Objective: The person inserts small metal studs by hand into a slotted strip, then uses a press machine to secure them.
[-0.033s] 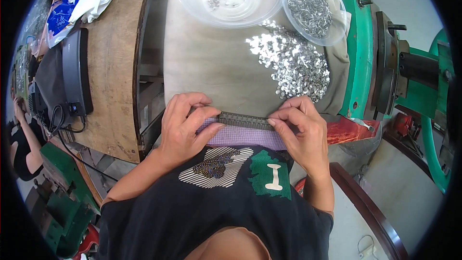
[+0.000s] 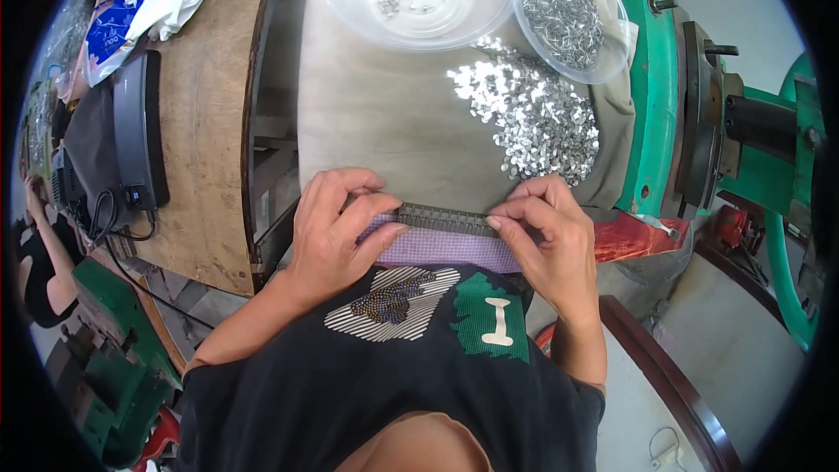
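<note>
A dark metal strip with a row of slots lies crosswise close to my body, at the front edge of the cloth-covered surface. My left hand pinches its left end between thumb and fingers. At the other end, my right hand grips it with thumb and forefinger. Under and in front of the strip is a purple checked cloth. Beyond my right hand spreads a loose heap of small shiny metal pieces. Whatever the slots contain is too small to make out.
A large clear tub with some metal bits stands at the back, beside a smaller clear bowl full of small metal parts. Green machinery borders the right. On the left are a wooden table and a dark device; another person's arm shows.
</note>
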Available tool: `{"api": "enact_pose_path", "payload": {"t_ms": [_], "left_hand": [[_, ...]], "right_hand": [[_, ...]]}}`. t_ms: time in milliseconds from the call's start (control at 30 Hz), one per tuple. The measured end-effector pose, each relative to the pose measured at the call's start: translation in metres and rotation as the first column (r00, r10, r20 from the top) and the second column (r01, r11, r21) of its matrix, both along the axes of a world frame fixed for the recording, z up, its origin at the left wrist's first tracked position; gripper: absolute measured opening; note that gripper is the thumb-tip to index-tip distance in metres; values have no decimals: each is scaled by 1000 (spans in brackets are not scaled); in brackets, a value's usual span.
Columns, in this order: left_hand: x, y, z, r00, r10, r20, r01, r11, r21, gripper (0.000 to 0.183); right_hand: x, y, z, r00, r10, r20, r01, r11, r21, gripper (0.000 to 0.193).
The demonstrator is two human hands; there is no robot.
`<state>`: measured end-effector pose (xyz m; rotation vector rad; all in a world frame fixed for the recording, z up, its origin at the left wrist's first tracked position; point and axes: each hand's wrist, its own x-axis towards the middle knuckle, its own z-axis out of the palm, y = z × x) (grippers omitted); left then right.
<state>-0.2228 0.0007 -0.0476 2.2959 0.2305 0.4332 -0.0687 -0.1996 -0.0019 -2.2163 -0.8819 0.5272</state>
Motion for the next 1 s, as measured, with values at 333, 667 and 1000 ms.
{"api": "enact_pose_path", "payload": {"t_ms": [333,667,1000], "left_hand": [[-14,8,3,998,2,-66,-5,999,-36,33],[-25,10,4,992,63,-113,-68,997,-44,32],[-13,4,3,994,68,-84,-66,997,25,32]], "right_hand": [[1,-10,0,1000,-15,-20,15,999,28,14],[-8,-3,-8,975,68,210,-73,997,16,15],[-4,-13,0,997,-74,17,74,997,2,10]]}}
